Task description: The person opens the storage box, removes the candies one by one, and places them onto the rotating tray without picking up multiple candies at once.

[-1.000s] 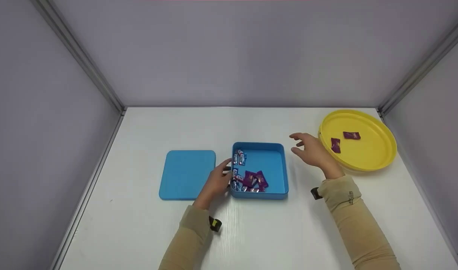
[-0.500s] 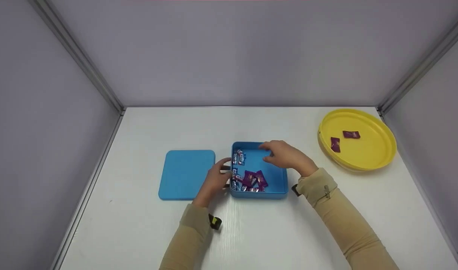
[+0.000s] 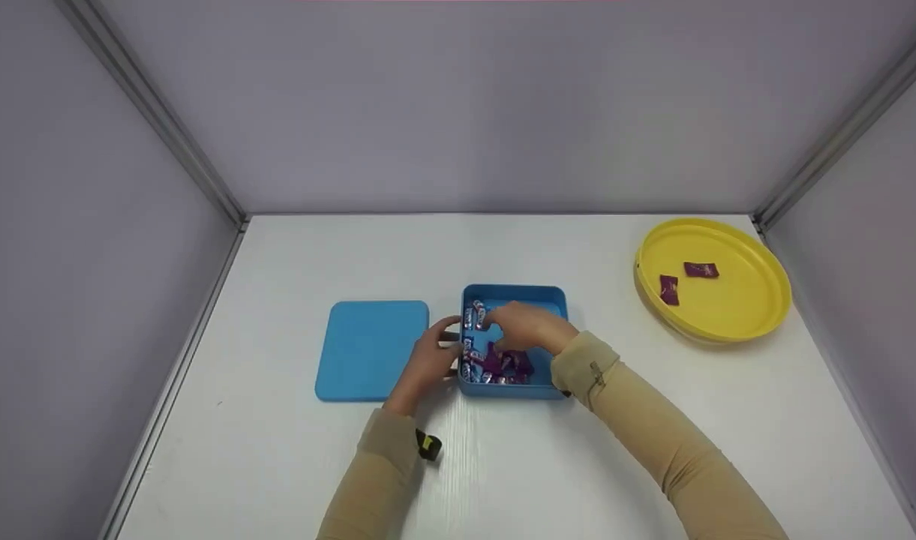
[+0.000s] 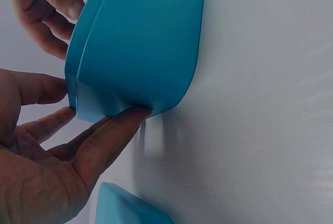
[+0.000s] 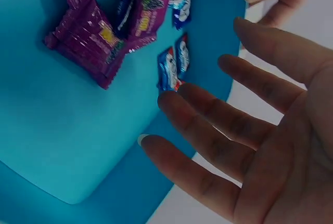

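In the head view, the blue box (image 3: 515, 341) is steadied at its left wall by the left hand (image 3: 431, 361), fingers straight, while the right hand (image 3: 525, 326) is spread over the candies (image 3: 503, 364) inside, gripping nothing; two purple candies (image 3: 684, 279) lie in the yellow plate (image 3: 758, 300), and the blue lid (image 3: 371, 349) is set beside the box. In the left wrist view, fingertips (image 4: 132, 116) are pressed against the box corner; the box could be nudged aside. In the right wrist view, purple and blue-white wrappers (image 5: 130, 31) are heaped together, so two might be caught at once.
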